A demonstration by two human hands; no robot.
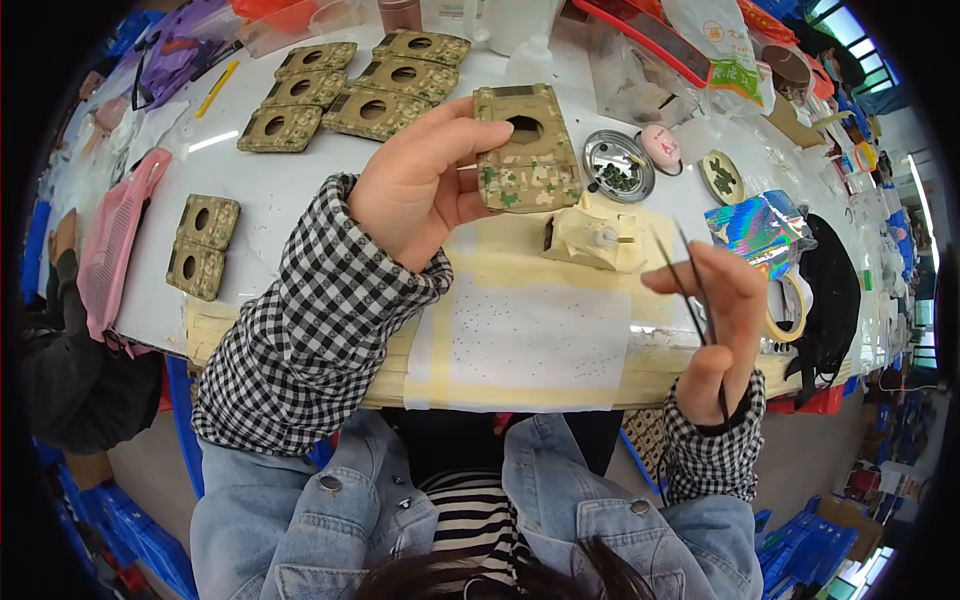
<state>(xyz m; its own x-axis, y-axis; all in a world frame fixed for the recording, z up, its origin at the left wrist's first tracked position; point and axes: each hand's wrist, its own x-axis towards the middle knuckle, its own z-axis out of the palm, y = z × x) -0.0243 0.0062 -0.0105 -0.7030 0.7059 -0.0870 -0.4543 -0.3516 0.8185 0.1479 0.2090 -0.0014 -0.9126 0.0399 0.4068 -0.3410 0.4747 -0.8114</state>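
My left hand [405, 185] grips a camouflage model tank hull plate [530, 183] by its left side, thumb on top near its round hole. The plate is raised above the table and tilted to face me. In my right hand [738, 300] is a pair of dark tweezers [721, 385], its two tips apart and pointing up and away, nothing visible between them. A white sheet [530, 340] sprinkled with tiny dark specks lies between my forearms. Beyond it, a tan taped block [585, 243] sits on the yellowish mat.
Similar camouflage plates [375, 105] stand in rows at the back left, with two more [203, 245] nearer. A metal dish [618, 165] holds green bits. At right are an iridescent pouch [760, 232] and tape roll [788, 310]. Another person's dark sleeve [75, 340] shows far left.
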